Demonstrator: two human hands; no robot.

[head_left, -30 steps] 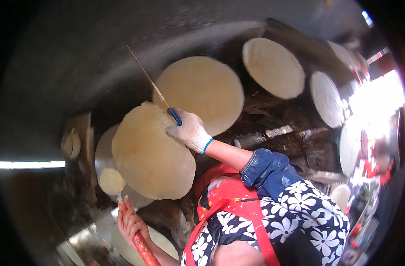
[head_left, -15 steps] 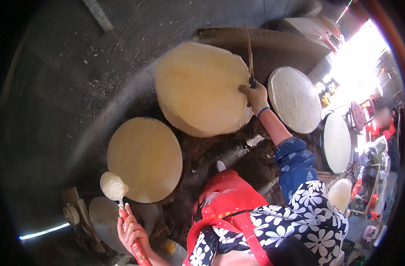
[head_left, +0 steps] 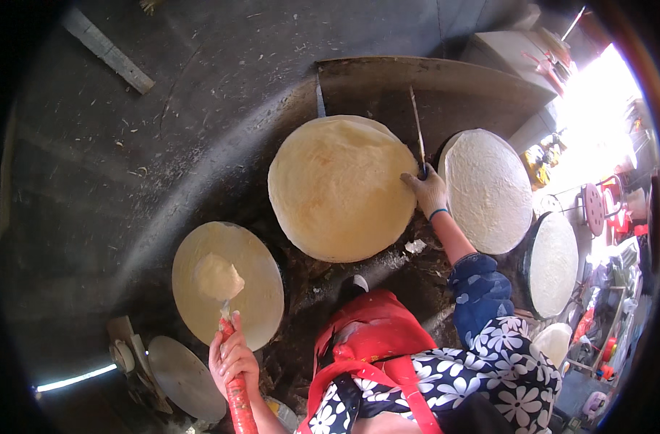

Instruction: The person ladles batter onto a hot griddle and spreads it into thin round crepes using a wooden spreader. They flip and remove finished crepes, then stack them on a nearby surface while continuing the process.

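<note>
My left hand (head_left: 232,362) grips the red handle of a ladle (head_left: 218,278), whose bowl, heaped with pale batter, is over a round griddle (head_left: 196,311) at lower left. My right hand (head_left: 427,188), in a knit glove, is closed on a long thin stick (head_left: 417,119) with a dark handle; its thumb meets the right edge of a large, thin golden pancake (head_left: 341,184) lying on the upper middle round surface. Whether the thumb pinches that edge is unclear. Right of it is a griddle covered in white batter (head_left: 485,192).
Another batter-covered griddle (head_left: 554,267) is farther right, a bare griddle (head_left: 185,376) at lower left. A curved metal panel (head_left: 474,79) stands behind. A red apron (head_left: 355,325) covers my front. Racks and assorted items (head_left: 608,311) crowd the bright right side.
My right hand has carried the pancake from over the left griddle to the upper middle one. The ladle has moved right, over the uncovered left griddle. The camera's view has shifted.
</note>
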